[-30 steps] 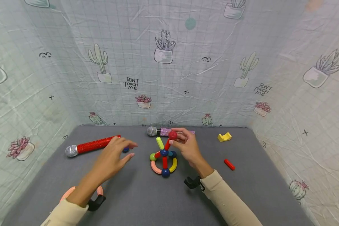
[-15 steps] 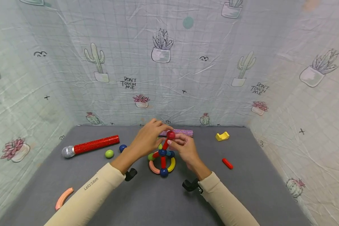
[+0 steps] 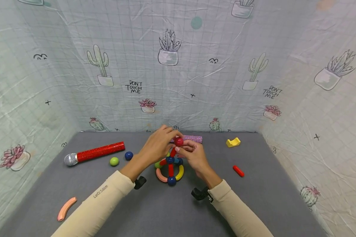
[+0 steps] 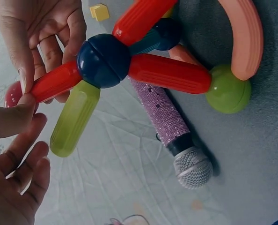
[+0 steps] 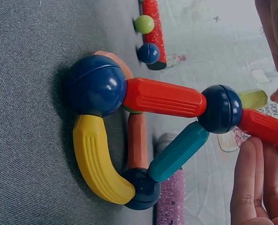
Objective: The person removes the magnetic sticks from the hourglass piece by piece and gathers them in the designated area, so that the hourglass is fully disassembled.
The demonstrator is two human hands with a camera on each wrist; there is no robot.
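Observation:
A magnetic ball-and-stick frame (image 3: 171,170) stands on the grey table: a curved base of pink and yellow sticks, with straight sticks rising to a dark blue ball (image 5: 222,108). From that ball a red stick (image 4: 57,82) and a lime stick (image 4: 75,119) slant upward. A red ball (image 3: 179,141) tops the red stick. My left hand (image 3: 158,144) pinches the red ball between thumb and fingers. My right hand (image 3: 195,159) holds the red stick just under it, thumb in front. Fingers partly hide the ball in the left wrist view.
A red glitter microphone (image 3: 99,153) lies at left, near a lime ball (image 3: 114,161) and a blue ball (image 3: 129,155). Behind the frame lies a purple microphone (image 4: 160,112). A pink curved stick (image 3: 66,209), a yellow piece (image 3: 233,142) and a red stick (image 3: 238,171) lie around.
My left hand has come in from the left and taken hold of the red ball. My right hand has stayed at the top of the red stick.

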